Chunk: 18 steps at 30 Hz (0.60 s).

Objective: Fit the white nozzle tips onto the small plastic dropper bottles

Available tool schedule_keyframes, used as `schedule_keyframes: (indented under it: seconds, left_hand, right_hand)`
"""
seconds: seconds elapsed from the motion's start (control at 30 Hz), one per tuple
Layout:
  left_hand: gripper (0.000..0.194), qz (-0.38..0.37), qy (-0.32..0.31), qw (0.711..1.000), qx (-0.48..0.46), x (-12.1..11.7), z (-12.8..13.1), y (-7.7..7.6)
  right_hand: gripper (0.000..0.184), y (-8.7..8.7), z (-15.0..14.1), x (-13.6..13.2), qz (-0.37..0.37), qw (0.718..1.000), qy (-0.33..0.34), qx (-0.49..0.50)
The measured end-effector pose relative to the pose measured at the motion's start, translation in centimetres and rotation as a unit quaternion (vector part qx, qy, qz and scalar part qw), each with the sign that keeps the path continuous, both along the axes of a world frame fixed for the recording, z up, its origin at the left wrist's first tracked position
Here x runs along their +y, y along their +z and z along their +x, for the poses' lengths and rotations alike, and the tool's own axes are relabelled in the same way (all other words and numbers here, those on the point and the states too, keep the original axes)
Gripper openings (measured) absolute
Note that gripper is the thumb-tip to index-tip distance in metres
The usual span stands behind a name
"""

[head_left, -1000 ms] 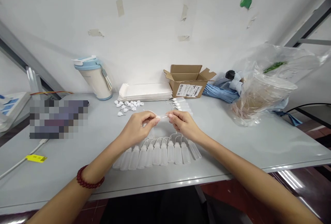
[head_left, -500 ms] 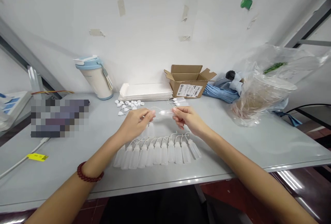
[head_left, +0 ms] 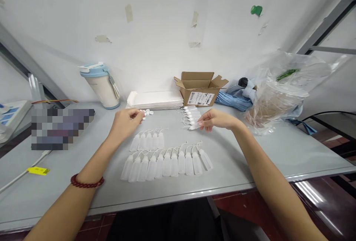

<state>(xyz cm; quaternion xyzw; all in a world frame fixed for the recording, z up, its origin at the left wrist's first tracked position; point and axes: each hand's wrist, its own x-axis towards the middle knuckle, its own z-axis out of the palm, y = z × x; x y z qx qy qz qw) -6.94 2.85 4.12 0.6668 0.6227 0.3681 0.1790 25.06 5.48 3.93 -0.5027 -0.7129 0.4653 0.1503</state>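
My right hand (head_left: 213, 119) pinches a small translucent squeeze bottle (head_left: 196, 125) with a white cap, laid low over the table at the near end of a column of capped bottles (head_left: 194, 112). My left hand (head_left: 128, 122) is at the pile of small white caps (head_left: 148, 112), partly covering it; its thumb and fingers are pressed together, and what they hold is hidden. Nearer to me, several uncapped bottles with thin bent tubes lie in a short row (head_left: 147, 141) and a longer row (head_left: 167, 165).
Behind the caps lies a stack of white flat packs (head_left: 157, 100), beside an open cardboard box (head_left: 198, 94). A tumbler (head_left: 101, 87) and a blurred dark object (head_left: 62, 128) are at left. A plastic-wrapped container (head_left: 278, 104) and blue cloth (head_left: 235, 100) are at right.
My hands have moved apart. The right carried the capped bottle right to the column by the box; the left let go of it and moved left to the caps, uncovering the short row.
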Motion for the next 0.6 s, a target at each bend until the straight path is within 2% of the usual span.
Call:
schedule_keyframes:
  seconds: [0.2, 0.37, 0.5, 0.6]
  left_hand:
    - [0.022, -0.020, 0.015, 1.000, 0.019, 0.5, -0.7, -0.2]
    - [0.023, -0.018, 0.054, 0.991, 0.121, 1.0, -1.9, -0.2]
    - [0.019, -0.020, 0.073, 0.976, 0.205, 1.5, -3.4, -0.9]
    - [0.013, -0.036, 0.059, 0.977, 0.203, 1.9, -4.7, -1.4]
  right_hand:
    - [0.020, -0.4, -0.3, 0.1, 0.021, 0.994, -0.001, -0.106]
    - [0.021, -0.4, -0.7, -0.1, 0.061, 0.979, -0.041, -0.190]
    - [0.021, -0.6, -1.0, -0.2, 0.068, 0.967, -0.048, -0.240]
    - [0.024, -0.4, -1.0, -0.4, 0.080, 0.962, -0.050, -0.258]
